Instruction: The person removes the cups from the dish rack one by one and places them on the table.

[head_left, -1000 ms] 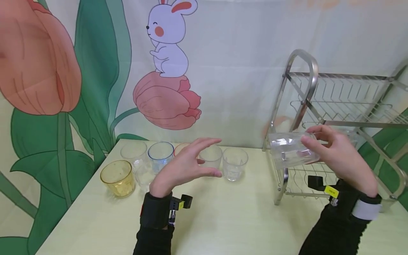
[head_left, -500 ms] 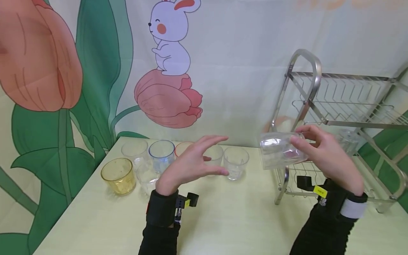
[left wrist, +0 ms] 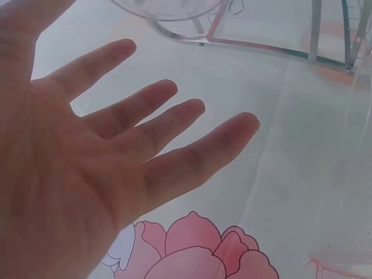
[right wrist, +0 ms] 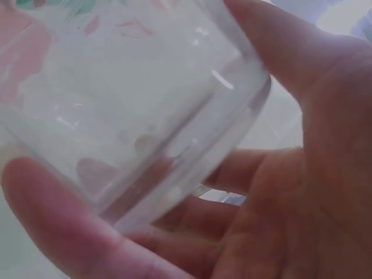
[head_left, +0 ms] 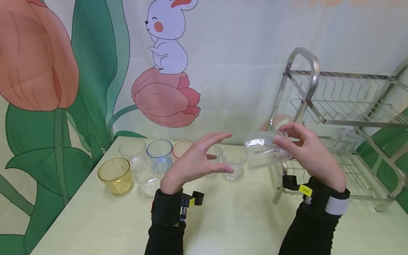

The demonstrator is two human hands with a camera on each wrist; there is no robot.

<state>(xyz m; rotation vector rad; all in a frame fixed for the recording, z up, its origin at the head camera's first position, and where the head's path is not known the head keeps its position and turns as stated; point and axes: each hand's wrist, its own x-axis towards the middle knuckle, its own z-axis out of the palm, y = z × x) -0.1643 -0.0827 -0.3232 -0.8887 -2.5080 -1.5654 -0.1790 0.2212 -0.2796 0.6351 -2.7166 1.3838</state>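
Note:
In the head view my right hand (head_left: pixel 307 150) grips a clear glass (head_left: pixel 266 150) near its base. The glass lies tilted on its side in the air, mouth toward the left. Thumb and fingers wrap its thick bottom (right wrist: pixel 192 151) in the right wrist view. My left hand (head_left: pixel 199 161) hovers over the row of glasses, thumb and fingers spread apart with nothing between them; the left wrist view shows its bare palm (left wrist: pixel 75 168). Behind and beside its fingertips stands another clear glass (head_left: pixel 234 161) on the table.
A yellow glass (head_left: pixel 115 177), a blue-rimmed glass (head_left: pixel 159 156), a red-rimmed glass (head_left: pixel 182 146) and several clear ones stand at the table's back left. On the right is a two-tier metal dish rack (head_left: pixel 312 85), with a clear glass (head_left: pixel 343 141) on its lower shelf.
My right hand has carried the clear glass leftward, away from the dish rack. My left hand has drifted slightly right, its fingers still spread.

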